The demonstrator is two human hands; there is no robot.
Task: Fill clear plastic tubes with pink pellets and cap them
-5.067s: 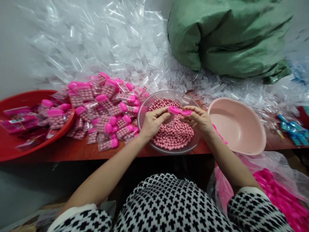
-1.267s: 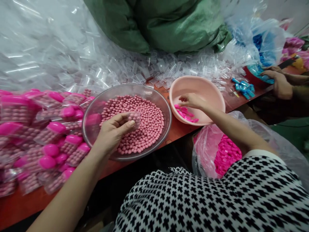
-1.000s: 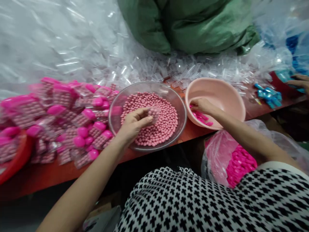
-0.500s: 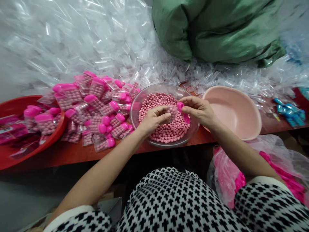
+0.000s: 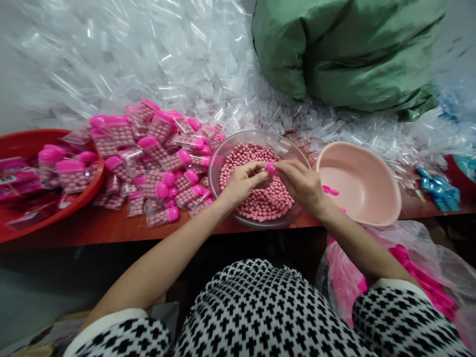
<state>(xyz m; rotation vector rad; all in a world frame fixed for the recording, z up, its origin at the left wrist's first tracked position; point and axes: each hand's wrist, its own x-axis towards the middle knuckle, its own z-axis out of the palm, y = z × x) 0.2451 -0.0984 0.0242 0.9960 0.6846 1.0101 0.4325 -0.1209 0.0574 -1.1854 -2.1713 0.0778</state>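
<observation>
Over a clear bowl (image 5: 213, 174) of round pink beads (image 5: 265, 207), both hands meet. My left hand (image 5: 238, 186) is closed, thumb and fingers pinching a small clear plastic container that is mostly hidden by the fingers. My right hand (image 5: 302, 184) pinches a bright pink cap (image 5: 271, 168) against the container's end; whether it is fully seated cannot be seen. Beside my right wrist, small pink pieces (image 5: 330, 190) lie in a peach basin (image 5: 366, 181).
Left of the bowl lies a heap of bead-filled, pink-capped containers (image 5: 148, 163), then a red basin (image 5: 87, 196) with more. Behind are piled clear empties (image 5: 178, 64) and a green sack (image 5: 372, 59). Blue wrapped items (image 5: 439, 188) sit right; below, a plastic bag (image 5: 394, 277) holds pink pieces.
My right hand has brought the pink cap left against the container in my left hand. Pink pieces now show in the peach basin. The view has shifted slightly.
</observation>
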